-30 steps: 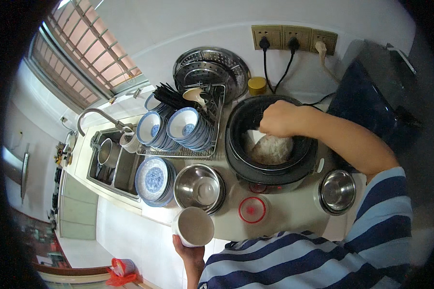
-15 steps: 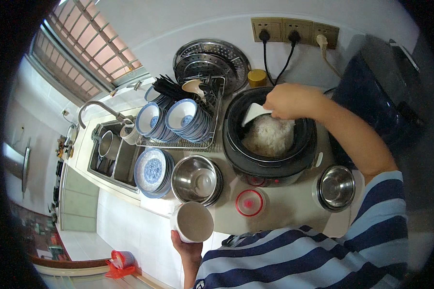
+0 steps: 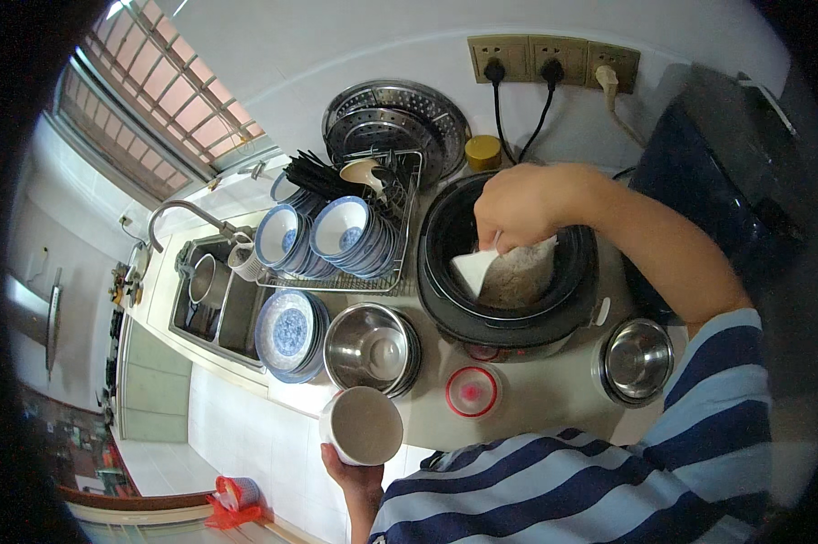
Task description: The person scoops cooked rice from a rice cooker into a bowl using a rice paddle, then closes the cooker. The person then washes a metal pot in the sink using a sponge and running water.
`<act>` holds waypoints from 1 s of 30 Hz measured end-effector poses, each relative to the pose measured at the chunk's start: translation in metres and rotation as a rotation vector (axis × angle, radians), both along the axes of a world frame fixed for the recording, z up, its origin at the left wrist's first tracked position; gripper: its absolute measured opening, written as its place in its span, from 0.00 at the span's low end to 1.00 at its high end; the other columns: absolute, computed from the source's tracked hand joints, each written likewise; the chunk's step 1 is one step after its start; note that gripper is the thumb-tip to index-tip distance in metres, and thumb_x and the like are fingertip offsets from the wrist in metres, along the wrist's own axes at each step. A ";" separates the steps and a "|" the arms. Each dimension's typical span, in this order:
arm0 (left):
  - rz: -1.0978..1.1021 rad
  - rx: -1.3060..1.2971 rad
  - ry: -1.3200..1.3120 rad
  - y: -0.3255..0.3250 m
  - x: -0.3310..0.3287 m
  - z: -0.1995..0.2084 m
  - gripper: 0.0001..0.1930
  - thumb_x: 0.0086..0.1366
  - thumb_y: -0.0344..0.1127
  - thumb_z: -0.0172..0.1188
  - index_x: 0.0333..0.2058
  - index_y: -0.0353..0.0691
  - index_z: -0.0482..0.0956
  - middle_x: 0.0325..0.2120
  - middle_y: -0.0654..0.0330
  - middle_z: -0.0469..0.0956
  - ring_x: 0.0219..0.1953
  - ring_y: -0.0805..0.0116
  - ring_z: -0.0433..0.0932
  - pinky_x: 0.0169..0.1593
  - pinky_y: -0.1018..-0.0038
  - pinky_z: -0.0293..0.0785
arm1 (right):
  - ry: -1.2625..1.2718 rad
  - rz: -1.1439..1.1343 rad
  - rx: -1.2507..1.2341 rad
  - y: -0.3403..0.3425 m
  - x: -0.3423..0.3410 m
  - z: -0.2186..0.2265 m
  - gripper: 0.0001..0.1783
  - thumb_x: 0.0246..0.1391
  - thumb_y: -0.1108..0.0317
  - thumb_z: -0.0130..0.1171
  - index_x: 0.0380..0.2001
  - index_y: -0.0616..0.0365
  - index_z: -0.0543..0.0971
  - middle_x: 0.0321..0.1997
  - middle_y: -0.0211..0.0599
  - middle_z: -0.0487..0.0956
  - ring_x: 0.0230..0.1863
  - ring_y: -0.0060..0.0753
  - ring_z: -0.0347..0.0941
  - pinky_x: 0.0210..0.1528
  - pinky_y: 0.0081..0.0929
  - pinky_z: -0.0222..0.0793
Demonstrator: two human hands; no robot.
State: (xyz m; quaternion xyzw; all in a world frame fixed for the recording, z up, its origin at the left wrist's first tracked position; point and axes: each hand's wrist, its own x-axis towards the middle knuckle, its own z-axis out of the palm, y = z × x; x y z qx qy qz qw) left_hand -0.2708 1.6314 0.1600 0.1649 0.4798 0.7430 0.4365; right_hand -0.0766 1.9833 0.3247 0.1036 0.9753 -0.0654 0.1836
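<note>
My right hand (image 3: 522,204) is closed round a white rice paddle (image 3: 473,271), reaching down inside the dark pot of a rice cooker (image 3: 438,304). The paddle's flat blade lies at the left edge of the cooked rice (image 3: 520,276), and my fingers hide its handle. Low in front of the counter, my left hand (image 3: 355,476) holds a white bowl (image 3: 365,426) by its side and underneath. No rice shows in that bowl. Close beyond it stand stacked steel bowls (image 3: 373,349).
Blue-rimmed bowls (image 3: 344,227) fill a wire rack (image 3: 400,276) left of the cooker. Stacked plates (image 3: 287,331) stand before it, near the sink (image 3: 237,331). A red-rimmed container (image 3: 472,392) and small steel bowls (image 3: 638,361) sit in front.
My right hand has moved left and down into the pot, and the paddle has turned blade-down beside the rice. The left hand and its bowl stay almost where they were.
</note>
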 end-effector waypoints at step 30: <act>-0.057 0.021 -0.004 0.009 0.006 0.003 0.39 0.54 0.68 0.41 0.58 0.47 0.58 0.55 0.56 0.63 0.55 0.55 0.64 0.55 0.55 0.62 | -0.114 -0.025 0.213 -0.048 -0.005 -0.012 0.09 0.42 0.69 0.53 0.26 0.58 0.81 0.29 0.45 0.80 0.32 0.44 0.77 0.31 0.39 0.73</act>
